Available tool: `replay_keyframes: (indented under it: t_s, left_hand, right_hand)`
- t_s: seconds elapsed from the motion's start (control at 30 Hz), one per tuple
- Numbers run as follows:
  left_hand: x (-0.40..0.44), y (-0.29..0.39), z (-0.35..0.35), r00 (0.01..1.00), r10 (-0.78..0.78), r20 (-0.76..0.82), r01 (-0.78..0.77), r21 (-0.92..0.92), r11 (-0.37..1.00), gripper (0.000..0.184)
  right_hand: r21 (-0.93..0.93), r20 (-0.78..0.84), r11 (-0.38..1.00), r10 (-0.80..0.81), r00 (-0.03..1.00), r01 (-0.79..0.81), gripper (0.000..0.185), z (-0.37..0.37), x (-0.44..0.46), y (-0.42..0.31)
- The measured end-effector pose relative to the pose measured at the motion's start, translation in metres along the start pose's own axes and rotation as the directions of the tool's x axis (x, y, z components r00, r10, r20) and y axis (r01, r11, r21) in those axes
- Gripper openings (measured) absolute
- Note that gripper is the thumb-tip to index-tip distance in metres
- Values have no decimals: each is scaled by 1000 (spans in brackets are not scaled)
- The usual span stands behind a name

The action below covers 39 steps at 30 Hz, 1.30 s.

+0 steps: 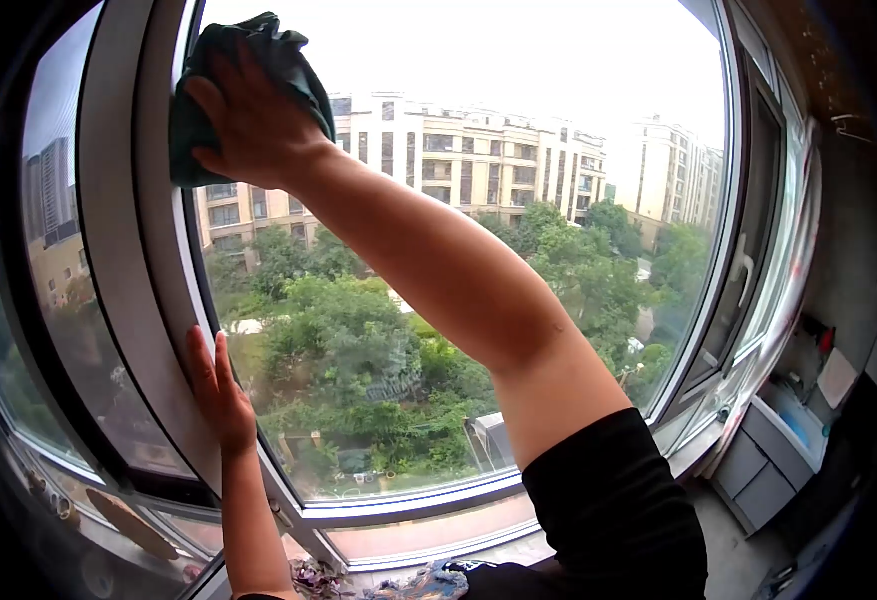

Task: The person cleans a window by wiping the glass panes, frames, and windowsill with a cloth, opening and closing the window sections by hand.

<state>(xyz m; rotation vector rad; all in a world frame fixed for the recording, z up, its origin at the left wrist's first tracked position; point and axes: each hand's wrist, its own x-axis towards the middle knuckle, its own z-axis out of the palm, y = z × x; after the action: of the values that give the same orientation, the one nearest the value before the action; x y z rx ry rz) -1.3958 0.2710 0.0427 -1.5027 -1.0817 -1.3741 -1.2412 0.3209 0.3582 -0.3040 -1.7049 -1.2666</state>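
A dark green cloth [193, 130] is bunched against the upper left corner of the window pane, overlapping the frame. My right hand [258, 125] presses it there, fingers bent over the fabric and my arm stretched across the glass. Lower down, my left hand [223, 400] rests on the light window frame [163, 250] with fingers extended upward, holding nothing. The large window pane [408, 400] lies behind my right forearm, which hides part of it. Whatever part of the frame lies under the cloth is hidden.
More window panels [53, 230] stand to the left. On the right are a handled window sash [748, 270] and a grey cabinet [758, 470] with a sink. A sill [438, 560] with a plant [318, 578] runs below me. Outside are trees and buildings.
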Motion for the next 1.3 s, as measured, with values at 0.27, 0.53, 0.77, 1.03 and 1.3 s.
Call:
replay_keyframes:
  t_s: [0.27, 0.53, 0.77, 1.03, 1.3]
  left_hand:
    - [-4, -7, 10, 999, 23, -48, -23, 11, 1000, 47]
    - [-8, -11, 14, 997, 48, -63, -40, 136, 990, 55]
    - [-10, -30, 18, 981, 181, -72, -151, 300, 942, 51]
    - [-12, -29, 21, 985, 118, -123, -62, 386, 921, 46]
    - [0, -4, 18, 983, 127, -132, -78, 325, 942, 45]
  right_hand:
    - [-434, 157, 867, -194, 968, 244, 64, -82, -35, 103]
    - [-374, -49, 890, 264, 963, -263, 60, -255, -99, 292]
    - [-624, -152, 735, 219, 964, -266, 56, -361, -217, 494]
    - [-535, -279, 655, 460, 843, -534, 58, -463, -376, 605]
    - [-597, -168, 715, 333, 928, -364, 59, -491, -423, 619]
